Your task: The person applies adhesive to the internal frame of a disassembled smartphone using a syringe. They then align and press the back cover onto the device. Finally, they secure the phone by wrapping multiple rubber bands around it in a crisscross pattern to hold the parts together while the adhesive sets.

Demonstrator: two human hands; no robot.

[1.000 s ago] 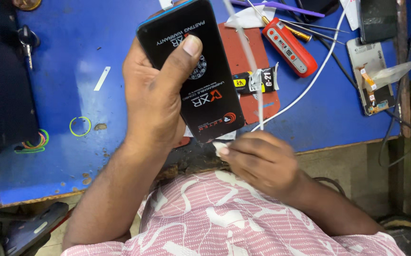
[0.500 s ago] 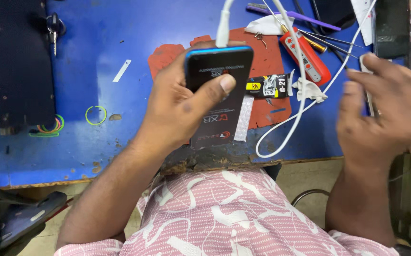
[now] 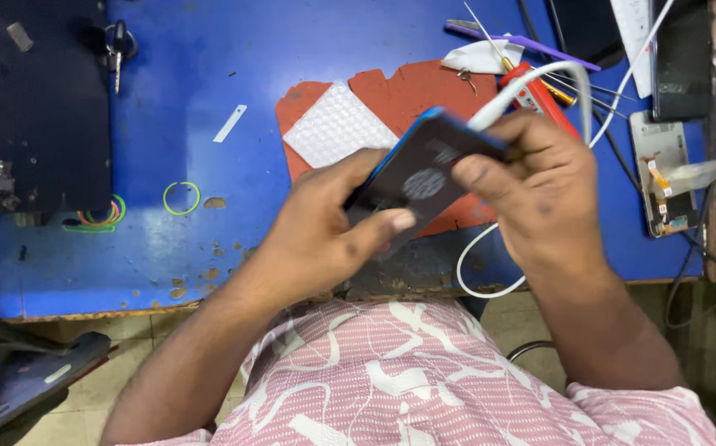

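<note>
The left hand [image 3: 325, 227] sits just left of the frame's centre, its fingers curled under and its thumb pressed across the lower end of a dark phone with a blue edge [image 3: 420, 169], which it holds tilted, the far end raised toward the upper right. The right hand [image 3: 539, 186], just right of centre, closes on the phone's upper end, thumb on the dark back and fingers wrapped over the top, where a white cable [image 3: 531, 83] meets the phone; whether the plug is seated cannot be told. The cable arcs over the right hand, and a loop of it shows below that hand near the table's front edge. Under the phone lies a red-brown mat [image 3: 399, 95] with ragged edges, and on it, just left of the phone, a square of bubble wrap [image 3: 333, 132]. Beyond the right hand, toward the upper right, a red-handled tool [image 3: 539, 95] lies on the blue table [image 3: 209, 83] beside a crumpled white tissue [image 3: 478, 58] and a thin purple tool [image 3: 531, 48]. At the far right rests a bare phone frame with a flex strip [image 3: 662, 173]. Left of centre lie a green rubber band [image 3: 181, 198] and a small white strip [image 3: 230, 122]; in the upper left a key [image 3: 116, 45] rests on a black mat [image 3: 52, 107]. A pink patterned shirt [image 3: 424, 380] fills the bottom of the frame
</note>
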